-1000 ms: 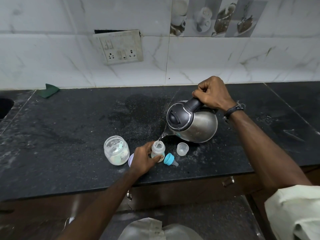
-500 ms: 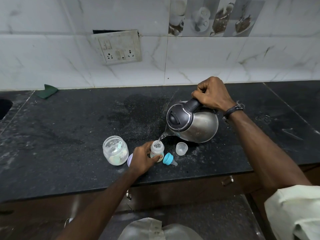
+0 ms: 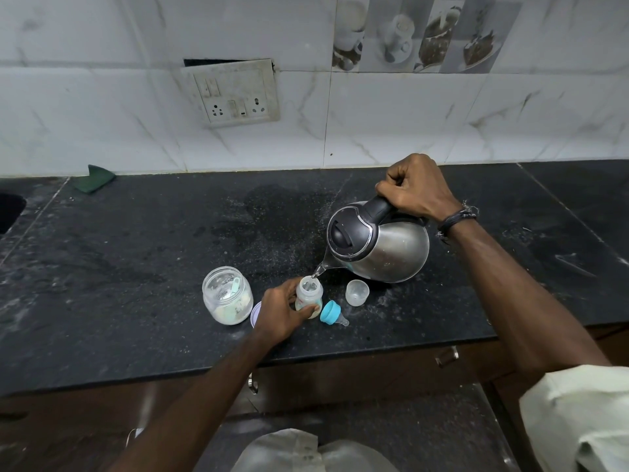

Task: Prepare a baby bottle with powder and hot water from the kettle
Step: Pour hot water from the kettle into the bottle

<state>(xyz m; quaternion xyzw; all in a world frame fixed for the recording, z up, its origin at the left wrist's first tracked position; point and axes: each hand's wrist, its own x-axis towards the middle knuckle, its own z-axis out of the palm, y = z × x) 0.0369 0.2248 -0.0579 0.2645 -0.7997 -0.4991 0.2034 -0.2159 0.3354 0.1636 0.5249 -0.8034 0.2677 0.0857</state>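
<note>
A small clear baby bottle (image 3: 309, 292) stands upright on the black counter (image 3: 136, 267), its mouth uncovered. My left hand (image 3: 280, 313) grips its lower half. My right hand (image 3: 417, 190) is closed on the black handle of a steel kettle (image 3: 384, 245), which is tilted left with its spout right over the bottle mouth; a thin stream of water runs in. A glass powder jar (image 3: 227, 299) with a scoop inside stands left of my left hand. The blue collar with teat (image 3: 332, 312) lies right of the bottle, and a clear cap (image 3: 356, 292) sits beyond it.
The jar's lid (image 3: 255, 313) lies partly hidden behind my left hand. White powder is scattered on the counter around the kettle. A green cloth (image 3: 95, 178) lies at the back left, a sink edge (image 3: 10, 209) at far left. A socket plate (image 3: 235, 93) is on the tiled wall.
The kettle stays tipped over the bottle and keeps pouring. Both hands hold almost the same positions.
</note>
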